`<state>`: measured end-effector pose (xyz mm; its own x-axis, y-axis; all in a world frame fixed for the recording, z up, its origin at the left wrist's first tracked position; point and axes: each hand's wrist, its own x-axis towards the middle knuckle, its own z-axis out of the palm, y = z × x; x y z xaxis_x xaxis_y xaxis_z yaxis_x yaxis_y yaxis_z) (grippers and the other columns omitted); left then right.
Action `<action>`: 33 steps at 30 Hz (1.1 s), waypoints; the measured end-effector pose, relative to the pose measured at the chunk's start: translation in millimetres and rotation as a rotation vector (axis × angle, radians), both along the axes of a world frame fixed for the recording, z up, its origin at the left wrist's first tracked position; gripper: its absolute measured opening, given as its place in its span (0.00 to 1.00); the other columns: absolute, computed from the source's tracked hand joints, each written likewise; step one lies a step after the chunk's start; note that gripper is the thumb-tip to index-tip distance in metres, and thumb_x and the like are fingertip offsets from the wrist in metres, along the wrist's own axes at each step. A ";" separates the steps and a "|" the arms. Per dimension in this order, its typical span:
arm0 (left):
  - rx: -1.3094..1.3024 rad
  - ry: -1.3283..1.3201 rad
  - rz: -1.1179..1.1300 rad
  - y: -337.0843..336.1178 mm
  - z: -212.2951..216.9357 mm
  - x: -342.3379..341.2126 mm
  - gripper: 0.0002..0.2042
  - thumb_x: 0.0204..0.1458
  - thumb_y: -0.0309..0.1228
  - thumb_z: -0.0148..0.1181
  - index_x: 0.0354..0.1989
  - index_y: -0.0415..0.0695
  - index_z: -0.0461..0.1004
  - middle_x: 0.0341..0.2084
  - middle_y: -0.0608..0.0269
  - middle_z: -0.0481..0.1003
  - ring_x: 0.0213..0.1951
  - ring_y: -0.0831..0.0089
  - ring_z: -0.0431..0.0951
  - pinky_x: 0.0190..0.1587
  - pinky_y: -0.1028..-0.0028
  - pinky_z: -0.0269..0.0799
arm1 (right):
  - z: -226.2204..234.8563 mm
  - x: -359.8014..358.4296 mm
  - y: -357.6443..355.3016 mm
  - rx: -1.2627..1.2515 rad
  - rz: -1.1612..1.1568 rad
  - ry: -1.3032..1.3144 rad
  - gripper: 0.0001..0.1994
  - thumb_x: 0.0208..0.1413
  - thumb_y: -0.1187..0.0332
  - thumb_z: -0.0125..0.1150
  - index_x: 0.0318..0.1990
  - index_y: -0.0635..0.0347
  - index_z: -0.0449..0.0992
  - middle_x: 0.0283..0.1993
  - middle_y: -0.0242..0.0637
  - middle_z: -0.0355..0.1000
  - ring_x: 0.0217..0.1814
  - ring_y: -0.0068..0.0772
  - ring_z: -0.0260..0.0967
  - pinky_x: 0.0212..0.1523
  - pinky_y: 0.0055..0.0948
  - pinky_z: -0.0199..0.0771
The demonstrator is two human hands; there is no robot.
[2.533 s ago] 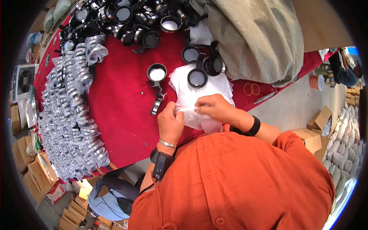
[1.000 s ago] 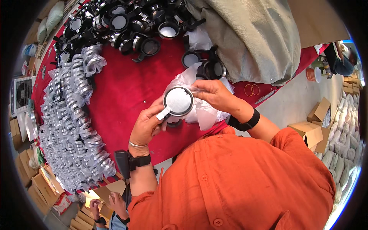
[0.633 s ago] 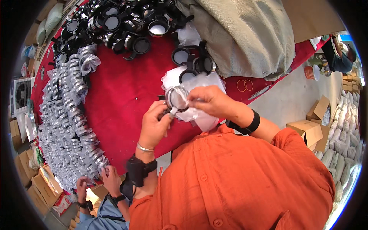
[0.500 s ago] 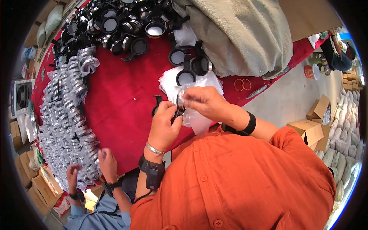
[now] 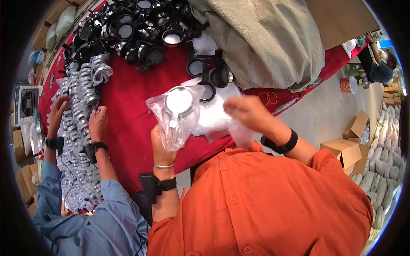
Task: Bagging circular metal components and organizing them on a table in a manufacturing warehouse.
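Note:
My left hand (image 5: 160, 143) grips a clear plastic bag from below, tilted above the red cloth. Inside the bag lies a round silver-and-black piece with a handle (image 5: 179, 101), its pale disc facing up. My right hand (image 5: 244, 110), somewhat blurred, is closed to the right of it, and a loose clear plastic bag (image 5: 241, 133) hangs from its underside. Between and beyond my hands a stack of clear bags (image 5: 215, 112) lies on the table. Several unbagged round black pieces with handles (image 5: 219, 77) rest at the stack's far edge.
Unbagged black pieces (image 5: 147, 32) are heaped at the far left. Rows of bagged pieces (image 5: 79, 141) cover the left side, where a co-worker's hands (image 5: 98, 121) are at work. A beige sack (image 5: 269, 42) and two rubber bands (image 5: 268, 98) lie on the right; cartons (image 5: 341, 149) stand beyond.
The piece near my left hand is now inside a bag and held out to the left. My right hand has moved right, away from it. The co-worker's hands have moved farther up the rows.

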<state>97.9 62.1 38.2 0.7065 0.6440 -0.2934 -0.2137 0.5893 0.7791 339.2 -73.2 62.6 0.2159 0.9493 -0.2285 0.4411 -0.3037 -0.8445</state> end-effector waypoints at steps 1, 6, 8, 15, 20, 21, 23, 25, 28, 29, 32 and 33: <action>-0.003 0.080 0.120 -6.3 -5.2 3.7 0.10 0.57 0.31 0.48 0.38 0.35 0.70 0.26 0.58 0.75 0.20 0.75 0.75 0.19 0.79 0.72 | 1.7 7.9 5.8 0.134 -0.103 -0.055 0.13 0.49 0.72 0.58 0.44 0.59 0.73 0.37 0.42 0.72 0.41 0.36 0.71 0.40 0.28 0.70; -0.001 0.195 0.111 -27.5 -10.6 15.0 0.15 0.58 0.33 0.46 0.45 0.32 0.68 0.26 0.55 0.75 0.18 0.74 0.73 0.12 0.81 0.67 | 17.4 -0.7 26.4 0.421 0.158 -0.232 0.25 0.45 0.75 0.58 0.54 0.51 0.66 0.52 0.41 0.67 0.44 0.46 0.71 0.41 0.35 0.73; -0.206 -0.128 -0.169 -17.4 -8.3 10.0 0.13 0.55 0.28 0.50 0.47 0.36 0.68 0.30 0.61 0.75 0.26 0.77 0.74 0.18 0.80 0.69 | 15.9 -12.6 21.5 0.343 0.226 -0.343 0.26 0.44 0.73 0.60 0.55 0.45 0.66 0.54 0.44 0.65 0.40 0.49 0.72 0.38 0.37 0.75; -0.343 -0.069 -0.096 -26.7 0.1 14.9 0.16 0.56 0.32 0.49 0.49 0.36 0.66 0.35 0.55 0.74 0.28 0.70 0.74 0.17 0.79 0.70 | -0.7 -21.6 22.7 0.399 0.037 -0.522 0.19 0.44 0.73 0.60 0.46 0.44 0.71 0.31 0.36 0.67 0.27 0.40 0.70 0.24 0.33 0.72; 0.461 0.891 0.142 -10.0 -20.1 -25.2 0.13 0.54 0.33 0.56 0.42 0.36 0.72 0.33 0.56 0.75 0.27 0.75 0.75 0.21 0.77 0.69 | -4.7 -13.5 28.4 0.384 0.031 -0.633 0.11 0.47 0.67 0.58 0.40 0.45 0.71 0.25 0.35 0.64 0.23 0.38 0.68 0.20 0.34 0.70; 0.576 0.923 0.185 -8.5 -5.5 -21.1 0.14 0.50 0.33 0.59 0.41 0.37 0.72 0.31 0.56 0.75 0.27 0.71 0.76 0.24 0.73 0.70 | -5.3 -16.9 29.7 0.383 0.057 -0.662 0.10 0.47 0.67 0.58 0.39 0.45 0.71 0.25 0.35 0.64 0.22 0.38 0.68 0.20 0.34 0.70; 0.876 0.846 0.067 -10.2 25.8 16.8 0.14 0.48 0.33 0.60 0.39 0.38 0.72 0.30 0.56 0.74 0.28 0.65 0.75 0.27 0.69 0.70 | -11.0 -24.3 28.8 0.349 0.105 -0.659 0.10 0.47 0.67 0.58 0.39 0.45 0.71 0.25 0.35 0.64 0.21 0.38 0.68 0.19 0.34 0.69; 1.199 0.848 -0.187 -23.9 37.1 36.5 0.12 0.44 0.32 0.60 0.35 0.39 0.70 0.28 0.54 0.72 0.30 0.55 0.74 0.32 0.63 0.71 | -10.3 -37.6 33.7 0.311 0.191 -0.611 0.08 0.47 0.66 0.58 0.37 0.46 0.71 0.26 0.35 0.64 0.21 0.39 0.68 0.19 0.35 0.69; 1.120 1.002 -0.301 -31.0 18.5 34.7 0.08 0.43 0.29 0.57 0.28 0.39 0.68 0.26 0.47 0.72 0.31 0.48 0.73 0.32 0.58 0.68 | -8.0 -46.5 40.5 0.231 0.236 -0.581 0.09 0.47 0.66 0.59 0.37 0.47 0.71 0.26 0.36 0.65 0.21 0.39 0.68 0.19 0.36 0.69; 1.118 1.041 -0.304 -30.0 15.2 30.6 0.07 0.43 0.28 0.57 0.28 0.39 0.68 0.26 0.47 0.72 0.31 0.48 0.73 0.32 0.57 0.68 | -8.4 -49.4 42.9 0.238 0.237 -0.577 0.09 0.47 0.66 0.59 0.37 0.47 0.71 0.26 0.36 0.65 0.21 0.39 0.68 0.19 0.36 0.69; 1.149 1.078 -0.237 -29.8 -1.2 23.8 0.05 0.43 0.25 0.54 0.28 0.39 0.68 0.26 0.47 0.72 0.30 0.46 0.73 0.32 0.56 0.68 | -9.0 -54.2 43.2 0.191 0.295 -0.565 0.10 0.46 0.66 0.59 0.38 0.48 0.70 0.26 0.37 0.65 0.22 0.40 0.69 0.21 0.37 0.70; 1.135 1.030 -0.152 -25.9 -3.5 19.8 0.06 0.45 0.25 0.53 0.31 0.38 0.70 0.24 0.47 0.73 0.28 0.48 0.74 0.29 0.58 0.68 | -6.0 -54.9 48.1 0.230 0.229 -0.499 0.11 0.46 0.66 0.59 0.40 0.49 0.70 0.26 0.37 0.66 0.23 0.41 0.69 0.22 0.37 0.70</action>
<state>117.7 36.2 34.7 0.5891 0.8017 -0.1010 0.6868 -0.4310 0.5853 284.2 -25.1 56.7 0.0278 0.9975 0.0651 0.8344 0.0127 -0.5510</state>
